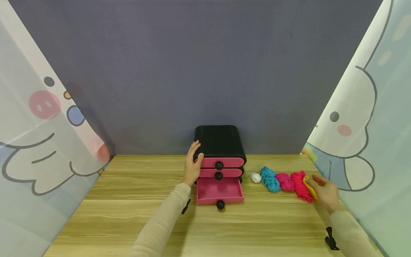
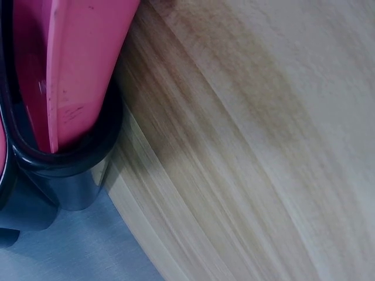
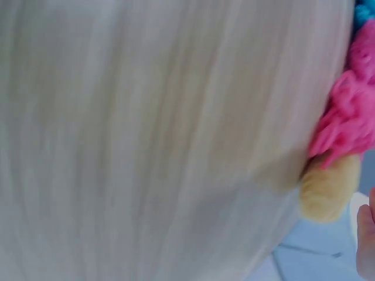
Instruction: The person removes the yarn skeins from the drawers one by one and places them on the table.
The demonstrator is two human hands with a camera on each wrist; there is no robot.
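Note:
My left hand (image 1: 192, 166) rests against the left side of a small black chest of drawers (image 1: 219, 141), fingers stretched along it and thumb at the front edge. Its bottom pink drawer (image 1: 219, 201) is pulled out and holds nothing I can see; the two upper drawers are pushed in. In the left wrist view the pink drawer (image 2: 88, 76) juts from its black housing. My right hand (image 1: 325, 194) is beside a yellow yarn bundle (image 1: 311, 191), fingers loosely extended. The right wrist view shows a gap between the fingers (image 3: 366, 240) and the yellow yarn (image 3: 331, 190).
Left of the yellow bundle lie red-pink yarn (image 1: 302, 185), magenta yarn (image 1: 284, 182), blue yarn (image 1: 270, 179) and a small white ball (image 1: 255, 177), in a row on the wooden table (image 1: 135, 200). A grey backdrop (image 1: 205, 71) stands behind, with printed curtains on both sides.

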